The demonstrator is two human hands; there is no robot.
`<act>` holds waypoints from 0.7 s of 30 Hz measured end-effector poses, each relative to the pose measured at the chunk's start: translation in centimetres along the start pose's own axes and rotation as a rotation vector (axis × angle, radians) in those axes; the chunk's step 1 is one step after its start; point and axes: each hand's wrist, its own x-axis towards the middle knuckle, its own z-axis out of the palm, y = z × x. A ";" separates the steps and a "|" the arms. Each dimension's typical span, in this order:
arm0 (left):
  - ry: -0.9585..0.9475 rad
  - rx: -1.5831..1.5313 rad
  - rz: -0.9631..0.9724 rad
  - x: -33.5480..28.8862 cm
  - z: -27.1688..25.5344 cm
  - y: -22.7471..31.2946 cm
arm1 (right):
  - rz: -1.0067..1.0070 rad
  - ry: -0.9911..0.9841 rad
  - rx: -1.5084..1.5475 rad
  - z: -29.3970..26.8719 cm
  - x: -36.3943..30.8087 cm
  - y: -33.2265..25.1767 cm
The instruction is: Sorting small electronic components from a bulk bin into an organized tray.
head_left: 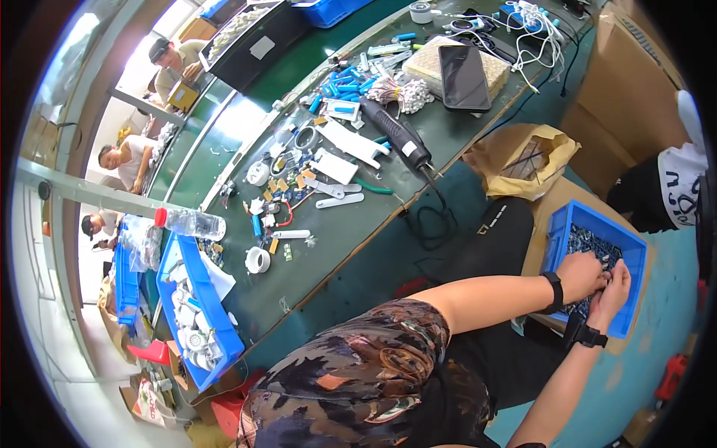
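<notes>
At the right, a blue plastic bin [556,250] holds a heap of small dark blue and grey parts [590,240]. Both hands meet over this heap. My left hand [581,276], with a black band on its wrist, has its fingers curled in and pressed together. Against its fingertips, my right hand [614,295] is closed in a pinch; a dark band circles that wrist too. Anything between the fingers is too small and too covered to name.
A cardboard box and an open paper bag [534,168] stand near the bin. The green bench [328,254] carries a black heat tool [396,133], a phone [464,77], blue cells, white casings and cables. Further left are a blue tray [237,345] and a bottle [193,222]. Several people sit beyond.
</notes>
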 end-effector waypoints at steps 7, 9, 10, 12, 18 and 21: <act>-0.045 0.010 -0.149 1.7 -5.4 -3.1 | 0.545 -0.155 0.427 1.4 0.2 0.4; 0.152 -0.078 -0.079 2.3 -4.5 -6.1 | 0.482 0.000 0.225 1.3 0.1 -0.2; 0.100 -0.175 -0.060 2.9 -4.0 -5.7 | 0.270 0.000 0.078 -0.7 1.1 1.5; 0.015 -0.464 -0.177 2.7 -4.0 -5.3 | 0.309 -0.024 -0.051 -0.4 -0.4 0.0; -0.112 -0.531 -0.187 1.0 -1.3 -2.2 | 0.168 -0.033 -0.061 2.2 -2.1 -1.1; -0.035 -0.310 0.051 0.3 -0.6 -0.7 | -0.043 0.085 -0.314 2.3 -1.9 0.5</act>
